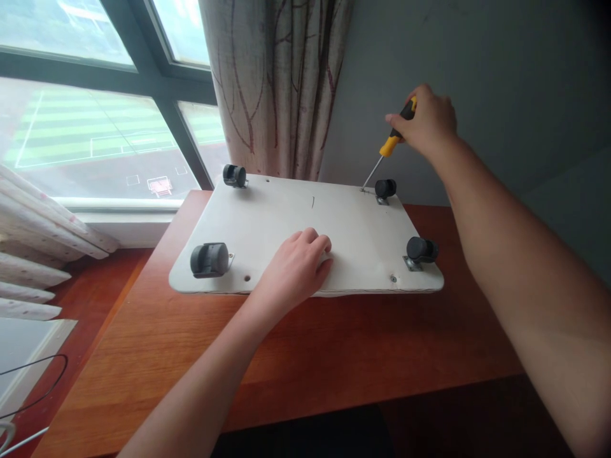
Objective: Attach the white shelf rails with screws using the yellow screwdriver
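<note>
White board (267, 219): left hand (300, 262) half-curled, hold unclear; right hand (429, 117) clasps screwdriver (389, 147) near far edge

Left hand (298, 264) was bare; just behind it, left wrist (261, 308) was bare and narrow, left forearm (210, 362) uncovered, broadening away from the hand; right hand (432, 121) was also bare; behind it, right forearm (515, 254) was uncovered and widened steadily

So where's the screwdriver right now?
In the head view, the screwdriver is right of centre, held in the right hand, its tip near the far edge of the white board, just left of the far-right black caster.
</note>
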`<act>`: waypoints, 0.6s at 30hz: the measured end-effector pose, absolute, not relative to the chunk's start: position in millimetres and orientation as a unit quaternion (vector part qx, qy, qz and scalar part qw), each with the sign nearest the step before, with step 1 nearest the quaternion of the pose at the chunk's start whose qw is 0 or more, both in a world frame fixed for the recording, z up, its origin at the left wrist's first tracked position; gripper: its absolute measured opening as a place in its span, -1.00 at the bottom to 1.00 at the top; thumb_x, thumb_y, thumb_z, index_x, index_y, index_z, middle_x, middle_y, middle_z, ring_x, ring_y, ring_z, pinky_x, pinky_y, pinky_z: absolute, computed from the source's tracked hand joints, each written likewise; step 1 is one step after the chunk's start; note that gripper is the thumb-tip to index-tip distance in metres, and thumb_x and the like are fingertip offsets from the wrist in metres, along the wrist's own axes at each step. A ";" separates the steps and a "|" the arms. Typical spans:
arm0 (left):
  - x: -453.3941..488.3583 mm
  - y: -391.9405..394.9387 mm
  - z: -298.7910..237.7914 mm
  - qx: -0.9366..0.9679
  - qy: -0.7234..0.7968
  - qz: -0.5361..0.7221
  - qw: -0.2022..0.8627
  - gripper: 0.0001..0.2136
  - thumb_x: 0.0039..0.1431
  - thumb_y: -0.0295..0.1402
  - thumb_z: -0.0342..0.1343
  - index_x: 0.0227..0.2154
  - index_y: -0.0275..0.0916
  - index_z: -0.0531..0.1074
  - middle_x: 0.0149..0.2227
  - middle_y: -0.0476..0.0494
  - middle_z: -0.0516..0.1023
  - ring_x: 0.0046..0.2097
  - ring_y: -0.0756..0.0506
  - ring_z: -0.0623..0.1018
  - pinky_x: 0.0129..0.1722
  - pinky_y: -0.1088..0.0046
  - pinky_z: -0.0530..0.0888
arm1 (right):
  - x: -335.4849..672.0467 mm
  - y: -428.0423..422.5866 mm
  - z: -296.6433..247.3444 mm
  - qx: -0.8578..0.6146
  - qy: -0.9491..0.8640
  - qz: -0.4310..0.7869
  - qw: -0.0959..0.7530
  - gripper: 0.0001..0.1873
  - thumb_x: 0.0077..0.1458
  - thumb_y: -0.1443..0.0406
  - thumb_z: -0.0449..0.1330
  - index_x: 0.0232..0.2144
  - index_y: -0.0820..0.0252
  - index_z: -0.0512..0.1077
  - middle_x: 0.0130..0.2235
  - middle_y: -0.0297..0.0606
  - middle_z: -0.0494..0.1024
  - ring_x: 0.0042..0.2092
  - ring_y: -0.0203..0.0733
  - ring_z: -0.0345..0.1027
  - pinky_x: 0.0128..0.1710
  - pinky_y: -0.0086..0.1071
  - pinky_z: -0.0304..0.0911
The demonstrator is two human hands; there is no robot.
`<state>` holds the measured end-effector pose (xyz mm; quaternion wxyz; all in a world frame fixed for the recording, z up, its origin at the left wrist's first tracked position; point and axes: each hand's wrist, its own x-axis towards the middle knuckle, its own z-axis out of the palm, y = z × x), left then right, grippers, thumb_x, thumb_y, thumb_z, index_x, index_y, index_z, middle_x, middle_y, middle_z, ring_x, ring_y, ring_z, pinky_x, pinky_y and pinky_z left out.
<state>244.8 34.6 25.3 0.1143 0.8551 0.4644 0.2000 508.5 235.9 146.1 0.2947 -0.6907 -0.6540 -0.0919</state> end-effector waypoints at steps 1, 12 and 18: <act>244.9 34.5 25.5 0.855 0.465 0.199 0.114 -0.88 0.29 -0.40 0.06 -0.14 -0.23 0.40 -0.14 -0.19 0.45 -0.08 -0.21 0.49 -0.09 0.22 0.46 | 507.8 234.3 146.3 -0.704 -0.644 -0.118 0.277 -0.52 0.10 0.06 0.31 -0.03 0.19 0.36 -0.03 -0.01 0.48 0.12 0.20 0.35 0.13 0.21 0.22; 244.9 34.1 25.6 0.854 0.466 0.200 0.113 -0.88 0.29 -0.40 0.05 -0.14 -0.22 0.40 -0.14 -0.20 0.45 -0.08 -0.22 0.50 -0.11 0.20 0.47 | 532.4 252.2 137.7 -0.598 -0.666 0.177 0.409 -0.55 0.16 0.43 0.07 0.07 -0.01 0.22 0.04 -0.25 0.44 -0.05 -0.23 0.44 -0.18 -0.22 0.51; 244.7 34.0 26.0 0.854 0.467 0.199 0.117 -0.89 0.28 -0.40 0.06 -0.15 -0.21 0.40 -0.14 -0.19 0.45 -0.08 -0.21 0.50 -0.10 0.21 0.47 | 517.6 241.1 134.9 -0.593 -0.709 -0.045 0.379 -0.60 0.05 0.15 0.32 -0.09 0.10 0.37 -0.02 -0.18 0.48 -0.03 -0.06 0.40 -0.10 -0.06 0.47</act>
